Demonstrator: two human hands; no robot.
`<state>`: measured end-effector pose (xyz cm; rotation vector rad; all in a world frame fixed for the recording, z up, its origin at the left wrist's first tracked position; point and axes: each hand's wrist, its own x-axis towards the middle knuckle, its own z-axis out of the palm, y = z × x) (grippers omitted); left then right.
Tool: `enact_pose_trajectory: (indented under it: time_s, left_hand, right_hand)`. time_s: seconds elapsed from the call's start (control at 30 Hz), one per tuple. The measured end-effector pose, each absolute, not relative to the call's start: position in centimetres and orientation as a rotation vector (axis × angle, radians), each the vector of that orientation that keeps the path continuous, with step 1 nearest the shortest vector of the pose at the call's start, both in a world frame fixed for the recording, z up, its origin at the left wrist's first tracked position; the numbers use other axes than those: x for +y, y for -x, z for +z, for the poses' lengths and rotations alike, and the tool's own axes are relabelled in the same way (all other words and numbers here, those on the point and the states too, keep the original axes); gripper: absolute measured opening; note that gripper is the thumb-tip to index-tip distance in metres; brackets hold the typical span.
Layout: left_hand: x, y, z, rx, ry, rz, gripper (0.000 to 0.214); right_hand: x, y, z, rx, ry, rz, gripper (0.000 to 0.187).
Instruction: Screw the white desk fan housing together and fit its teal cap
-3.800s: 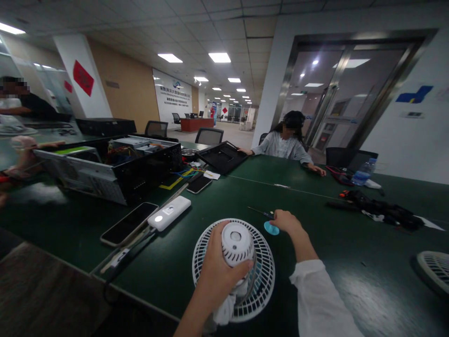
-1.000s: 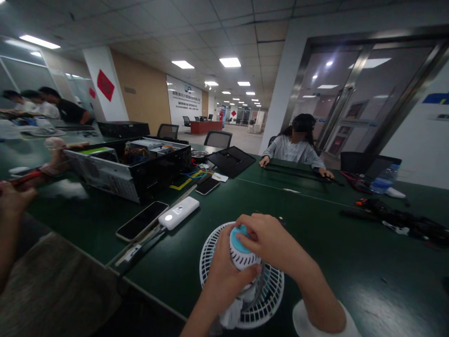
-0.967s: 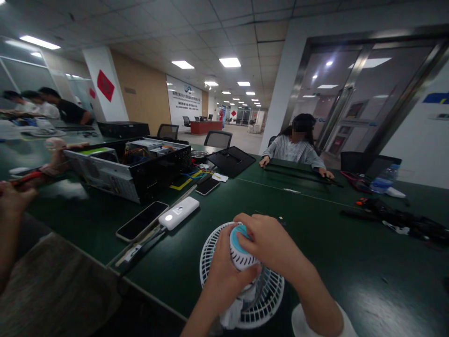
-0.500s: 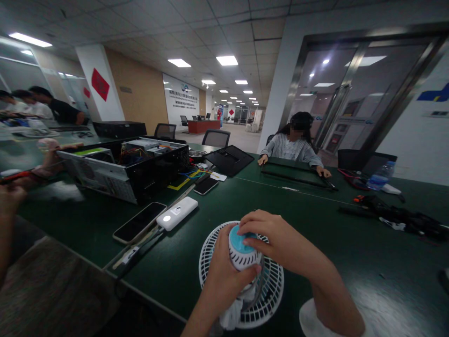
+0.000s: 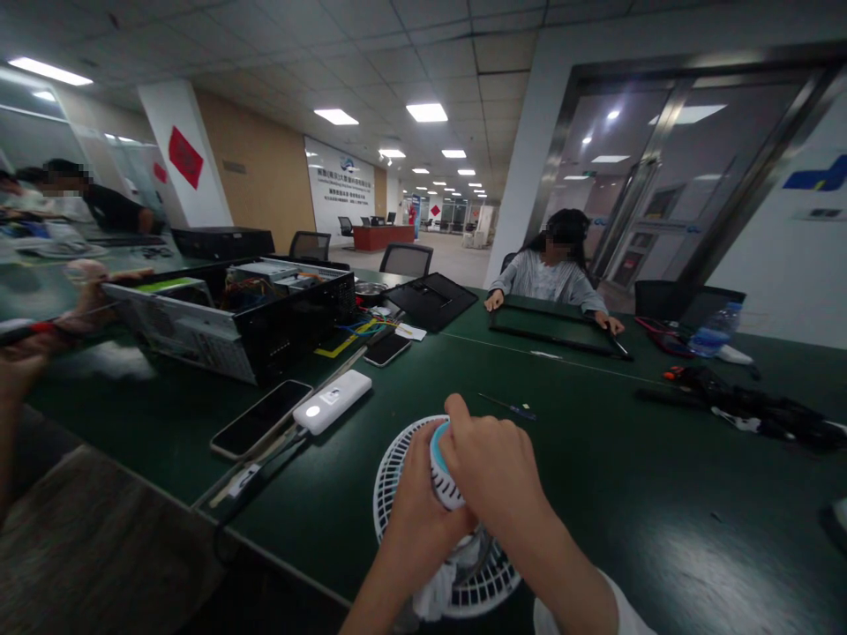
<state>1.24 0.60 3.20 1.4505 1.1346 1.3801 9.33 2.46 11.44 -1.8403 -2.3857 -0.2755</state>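
Note:
My left hand (image 5: 423,503) grips the white vented motor housing (image 5: 448,494) of a small desk fan from the side. My right hand (image 5: 486,467) closes over the top of the housing and hides most of its light blue round cap (image 5: 437,450). The fan's round white grille (image 5: 493,591) lies under both hands, partly hidden by them. A crumpled white cloth or wrapping (image 5: 433,595) shows below the housing. Just beyond my right hand, a thin screwdriver (image 5: 509,406) lies on the green tabletop (image 5: 595,476).
A white power bank (image 5: 332,401) and a smartphone (image 5: 260,419) lie left of the fan. An open computer case (image 5: 231,322) stands beyond them. A seated person (image 5: 549,282) holds a dark frame (image 5: 549,331). Another person's hand (image 5: 26,353) grips a red-handled tool at far left.
My right hand has shifted inward and now covers more of the blue cap. The screwdriver has come into view beyond it. The dark frame before the seated person now lies on the table.

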Motion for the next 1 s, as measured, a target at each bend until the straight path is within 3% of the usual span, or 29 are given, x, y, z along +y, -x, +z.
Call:
enact_pose_trajectory:
  time_s: [0.1,0.37,0.6,1.0]
  left_hand:
    - [0.5,-1.2,3.3,1.147,-1.443,1.355,0.067]
    - [0.5,-0.7,3.5,1.15,-1.474,1.293,0.063]
    - [0.5,-1.1,3.1,1.187,-1.447,1.351,0.061]
    - [0.7,-1.3,3.0,1.153,-1.424,1.407,0.072]
  right_hand:
    - [2.3,-10.0,11.9,-2.373,1.834,-0.164,0.022]
    - [3.2,-14.4,12.9,-2.6,1.123,0.217,0.02]
    - [3.4,-13.4,12.5,-2.621,1.285,0.099,0.007]
    - [2.0,-9.4,11.8,-2.407,1.834,-0.2,0.02]
